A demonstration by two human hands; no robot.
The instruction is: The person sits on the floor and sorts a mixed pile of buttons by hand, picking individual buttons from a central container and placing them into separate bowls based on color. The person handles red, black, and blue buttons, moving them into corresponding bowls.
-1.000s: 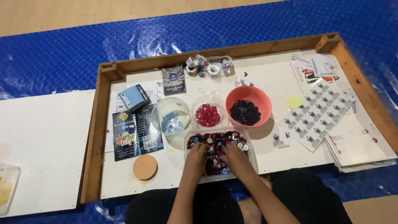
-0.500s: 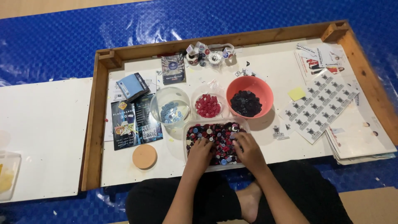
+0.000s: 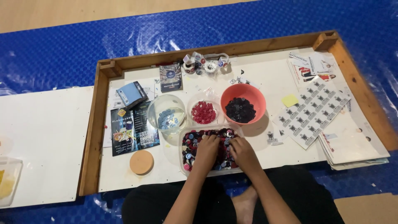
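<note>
Over the clear tub [image 3: 182,159] of mixed buttons [image 3: 191,143], left hand [image 3: 207,151] and right hand [image 3: 243,152], grips loosely apart, fingertips among them

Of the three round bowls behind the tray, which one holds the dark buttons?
The orange-red bowl, farthest right of the three. The small clear bowl in the middle holds red buttons, and the larger clear bowl on the left holds bluish ones.

Both forearms reach forward, close together; left hand [image 3: 207,149] and right hand [image 3: 242,151] palms down, fingers curled.
</note>
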